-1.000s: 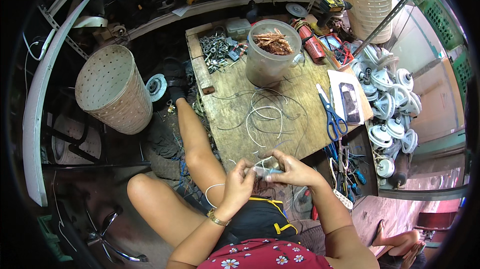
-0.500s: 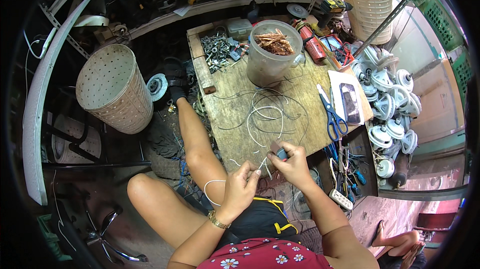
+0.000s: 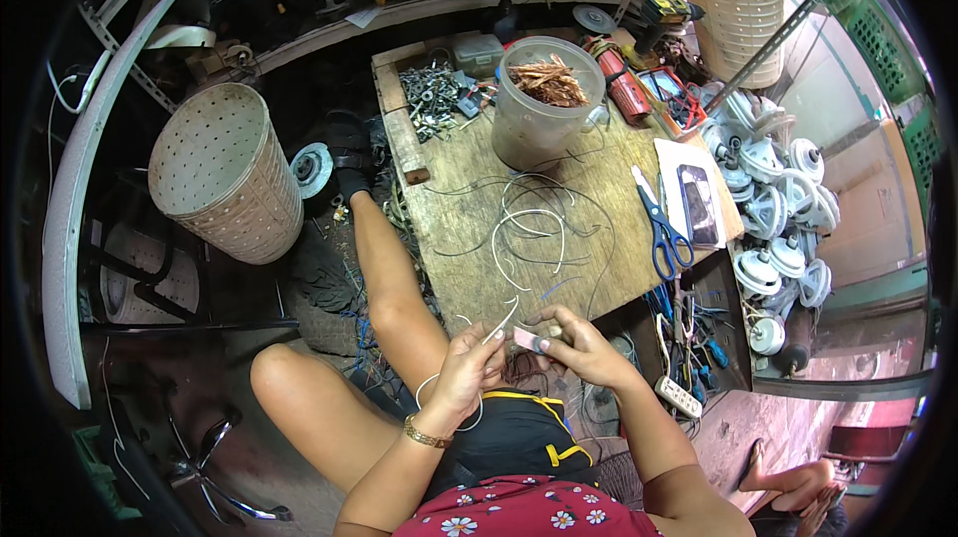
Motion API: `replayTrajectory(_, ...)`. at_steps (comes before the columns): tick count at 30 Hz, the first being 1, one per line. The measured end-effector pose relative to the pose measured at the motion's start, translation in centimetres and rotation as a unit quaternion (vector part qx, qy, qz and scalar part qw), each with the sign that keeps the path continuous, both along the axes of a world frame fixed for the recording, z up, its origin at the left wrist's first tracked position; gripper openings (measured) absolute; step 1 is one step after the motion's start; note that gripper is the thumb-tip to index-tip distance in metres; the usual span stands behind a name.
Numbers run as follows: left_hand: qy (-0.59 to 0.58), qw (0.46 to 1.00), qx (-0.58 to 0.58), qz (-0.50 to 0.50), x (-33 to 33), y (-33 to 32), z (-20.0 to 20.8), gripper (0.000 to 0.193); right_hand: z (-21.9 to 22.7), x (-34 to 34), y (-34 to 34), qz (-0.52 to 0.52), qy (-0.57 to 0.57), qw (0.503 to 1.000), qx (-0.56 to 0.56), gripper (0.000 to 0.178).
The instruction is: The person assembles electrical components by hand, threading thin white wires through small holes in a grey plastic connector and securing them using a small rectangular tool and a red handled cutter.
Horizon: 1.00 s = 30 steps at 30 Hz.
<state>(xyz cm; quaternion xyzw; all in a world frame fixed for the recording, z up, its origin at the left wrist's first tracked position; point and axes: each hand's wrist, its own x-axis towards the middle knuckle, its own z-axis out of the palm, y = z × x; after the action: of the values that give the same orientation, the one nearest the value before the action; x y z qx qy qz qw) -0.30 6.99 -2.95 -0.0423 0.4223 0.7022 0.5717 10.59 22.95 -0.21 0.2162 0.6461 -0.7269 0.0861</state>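
My left hand (image 3: 476,362) is closed on a thin white cable (image 3: 510,314), pinched near its end, which points up toward the table. The rest of that cable loops below the wrist over my lap. Close beside it, my right hand (image 3: 582,345) is closed around a small flat blade (image 3: 528,339) with a dark grip, mostly covered by the fingers. The blade lies near the left fingertips; whether it touches the cable I cannot tell. Just beyond the hands, curled white and dark wires (image 3: 527,221) and a short blue strand (image 3: 562,286) lie on the wooden table (image 3: 454,282).
A clear bucket of copper wire (image 3: 546,128) stands on the table. Blue-handled scissors (image 3: 667,238) and a phone (image 3: 699,206) are at the right, above an open tool drawer (image 3: 723,327). Metal bits fill the far left corner. A perforated basket (image 3: 230,183) stands left.
My left hand has shifted slightly left and the cable end now points higher. My right hand has turned the blade toward the left hand. A blue strand now shows on the table.
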Motion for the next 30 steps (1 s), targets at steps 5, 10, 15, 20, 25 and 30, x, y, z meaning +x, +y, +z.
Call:
replayTrajectory(5,0.140,0.989,-0.026,0.023,1.2,0.4,0.3,0.005,-0.2,-0.9,0.2,0.070,-0.003,0.995,0.075,0.030)
replayTrajectory(10,0.214,0.976,-0.022,0.033,1.4,0.3,-0.9,0.006,0.6,-0.9,0.6,0.067,-0.012,0.997,0.022,0.034)
replayTrajectory(15,0.162,0.986,-0.014,0.022,0.7,-0.1,-0.4,0.008,1.2,-0.3,1.5,0.071,-0.036,0.996,0.047,0.036)
replayTrajectory(20,0.213,0.976,-0.033,0.013,1.1,0.2,-0.1,0.007,0.2,-0.5,0.8,0.052,-0.006,0.995,0.086,0.032)
replayTrajectory(25,0.228,0.973,-0.017,0.018,1.5,-0.1,-1.3,0.004,-0.7,-0.6,0.6,0.049,0.028,0.996,0.072,0.031)
replayTrajectory(30,0.230,0.973,-0.028,0.020,1.5,-0.2,-1.2,0.004,1.7,-0.9,1.0,0.005,-0.047,0.998,-0.037,0.036)
